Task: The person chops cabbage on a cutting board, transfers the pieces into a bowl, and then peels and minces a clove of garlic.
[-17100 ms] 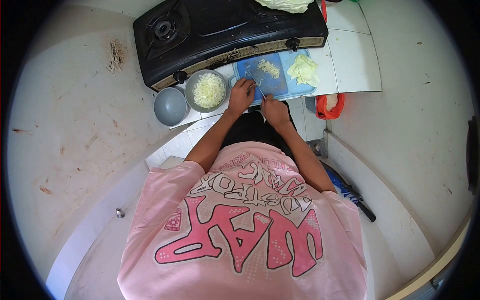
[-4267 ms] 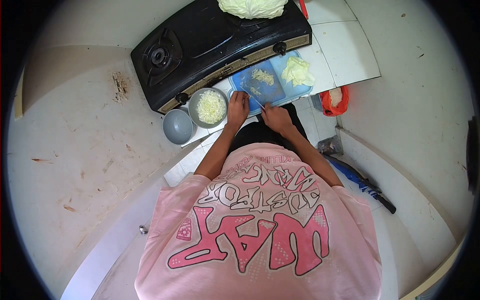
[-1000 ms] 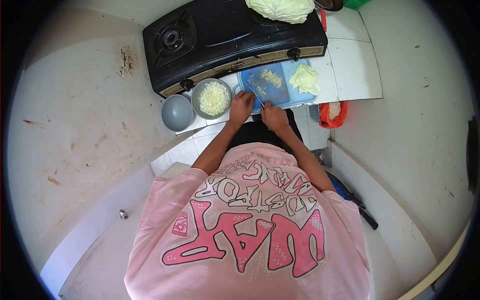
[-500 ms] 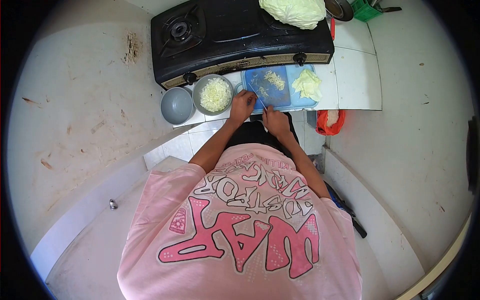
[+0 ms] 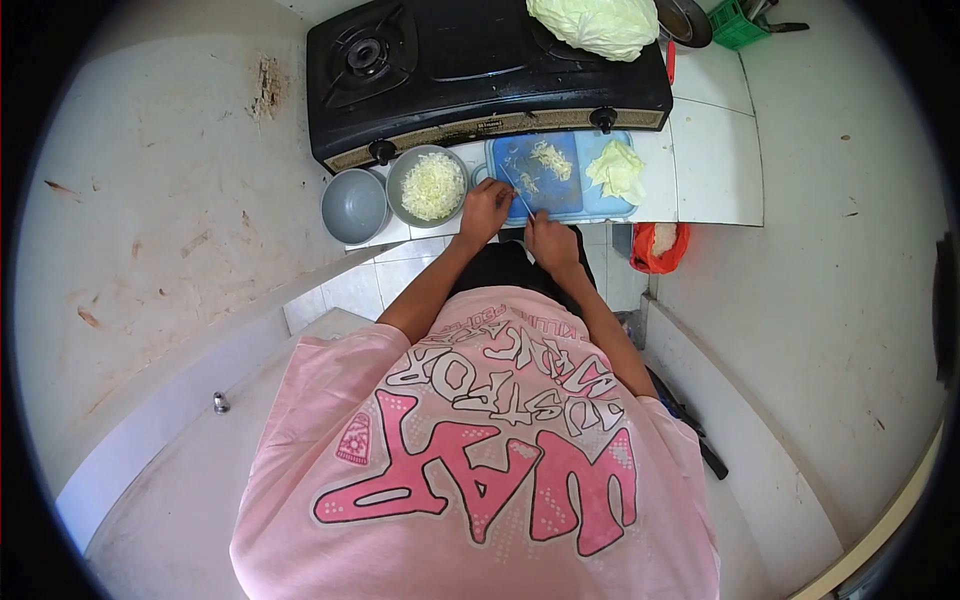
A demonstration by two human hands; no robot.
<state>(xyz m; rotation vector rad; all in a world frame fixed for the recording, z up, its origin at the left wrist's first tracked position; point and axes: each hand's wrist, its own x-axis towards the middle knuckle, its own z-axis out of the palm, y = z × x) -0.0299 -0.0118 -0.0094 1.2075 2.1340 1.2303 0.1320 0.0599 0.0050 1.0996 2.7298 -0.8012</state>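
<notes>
My right hand (image 5: 551,241) is closed around the handle of a knife (image 5: 517,192), whose thin blade slants up and left over the blue cutting board (image 5: 575,196). At the board's left edge, my left hand (image 5: 486,208) has its fingers drawn together close beside the blade. What they hold, if anything, is too small to make out. Shredded cabbage (image 5: 551,160) lies on the board in a small heap, with loose shreds near the blade. Pale cabbage leaves (image 5: 617,172) rest on the board's right part. Left of my hands stands a grey bowl (image 5: 398,205) full of chopped cabbage (image 5: 432,187).
A second grey bowl (image 5: 355,207) stands at the counter's left end. Behind the board is a black gas stove (image 5: 470,95) with a large cabbage (image 5: 598,25) on it. A red plastic bag (image 5: 659,262) hangs below the counter's front edge; a green basket (image 5: 737,27) stands at back right.
The view has shifted slightly. Both hands and the knife keep nearly the same position over the board, and the cabbage lies as before.
</notes>
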